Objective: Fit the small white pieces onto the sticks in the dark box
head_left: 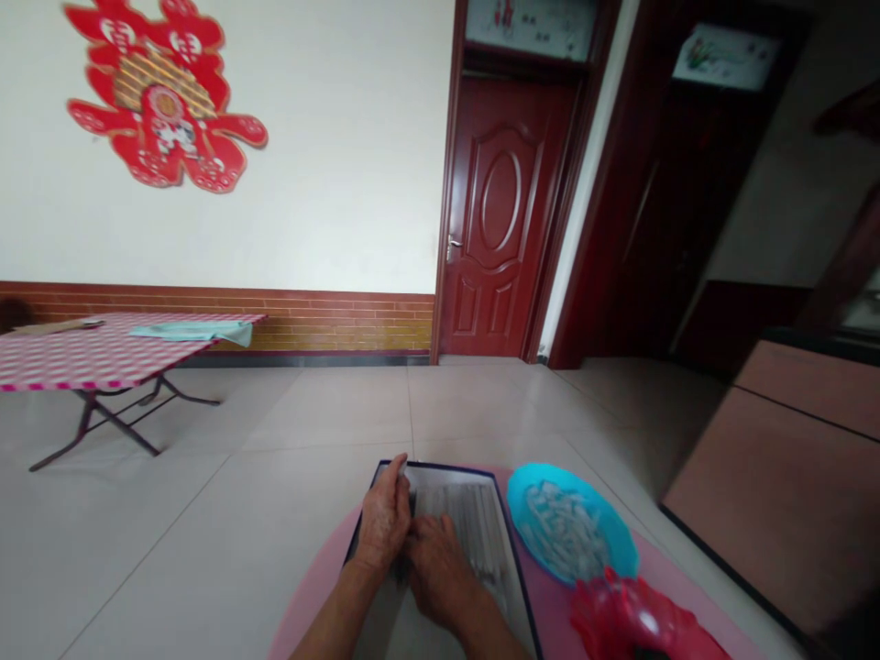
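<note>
A shallow tray (519, 559) with a dark blue rim lies in front of me. Long thin greyish strips (474, 527) are lined up side by side in it. Over the tray's left part, my left hand (385, 521) is closed, with a small pale tip showing by its thumb and forefinger. My right hand (440, 568) bends its fingers inward, close against the left hand and low over the strips. Something dark and narrow shows between the hands; what each one grips is hidden. Right of the tray, a bright blue basin (625, 541) holds many small whitish pieces (567, 522).
The tray and basin rest on a round pink surface (316, 587). A shiny red plastic object (639, 614) is at its lower right. A folding table (103, 353) with a checked cloth stands left, a pinkish-brown cabinet (790, 477) right, and a red door (505, 211) beyond.
</note>
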A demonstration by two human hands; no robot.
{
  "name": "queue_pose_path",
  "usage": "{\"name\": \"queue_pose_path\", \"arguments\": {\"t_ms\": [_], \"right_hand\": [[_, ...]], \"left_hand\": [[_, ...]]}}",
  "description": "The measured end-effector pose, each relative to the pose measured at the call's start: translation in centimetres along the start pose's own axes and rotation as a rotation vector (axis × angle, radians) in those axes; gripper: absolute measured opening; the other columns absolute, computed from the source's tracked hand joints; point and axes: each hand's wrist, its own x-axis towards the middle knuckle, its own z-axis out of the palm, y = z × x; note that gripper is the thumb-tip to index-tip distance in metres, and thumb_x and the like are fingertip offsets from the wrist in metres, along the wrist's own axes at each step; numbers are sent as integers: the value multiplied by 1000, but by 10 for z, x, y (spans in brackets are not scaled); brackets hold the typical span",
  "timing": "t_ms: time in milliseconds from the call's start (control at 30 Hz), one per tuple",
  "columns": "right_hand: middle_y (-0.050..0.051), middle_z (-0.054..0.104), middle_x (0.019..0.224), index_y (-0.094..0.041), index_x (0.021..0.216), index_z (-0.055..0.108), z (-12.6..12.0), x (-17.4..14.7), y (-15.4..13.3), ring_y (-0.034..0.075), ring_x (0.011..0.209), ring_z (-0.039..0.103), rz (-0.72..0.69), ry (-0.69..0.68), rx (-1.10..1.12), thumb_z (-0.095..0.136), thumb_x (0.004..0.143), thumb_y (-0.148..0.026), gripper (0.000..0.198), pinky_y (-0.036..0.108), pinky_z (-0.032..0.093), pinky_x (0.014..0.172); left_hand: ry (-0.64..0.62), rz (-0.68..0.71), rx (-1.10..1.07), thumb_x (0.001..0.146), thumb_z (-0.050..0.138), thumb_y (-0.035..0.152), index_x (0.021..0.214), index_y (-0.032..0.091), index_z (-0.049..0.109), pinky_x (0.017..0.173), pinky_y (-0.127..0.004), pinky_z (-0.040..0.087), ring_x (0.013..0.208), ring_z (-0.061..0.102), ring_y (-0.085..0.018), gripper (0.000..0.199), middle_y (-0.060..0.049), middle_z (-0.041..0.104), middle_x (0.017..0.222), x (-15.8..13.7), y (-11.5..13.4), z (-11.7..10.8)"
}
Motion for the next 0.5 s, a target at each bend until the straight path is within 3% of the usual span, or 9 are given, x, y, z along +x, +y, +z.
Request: {"name": "queue_pose_path", "arguments": {"t_ms": [333, 500], "right_hand": [[10, 64, 111, -19, 108, 63, 3, 3, -1, 28, 108, 54, 18, -18, -67, 51, 75, -14, 36, 52, 35, 100], [11, 64, 113, -20, 112, 62, 4, 2, -2, 30, 111, 53, 15, -11, -54, 51, 75, -16, 38, 59, 31, 103]], "left_hand": [[-10, 16, 40, 90, 38, 33, 116, 14, 61, 71, -31, 56, 76, 69, -20, 40, -8, 73, 92, 1, -8, 3], [-11, 34, 64, 89, 38, 34, 115, 14, 61, 73, -31, 56, 79, 71, -21, 39, -9, 73, 97, 1, -10, 4]]}}
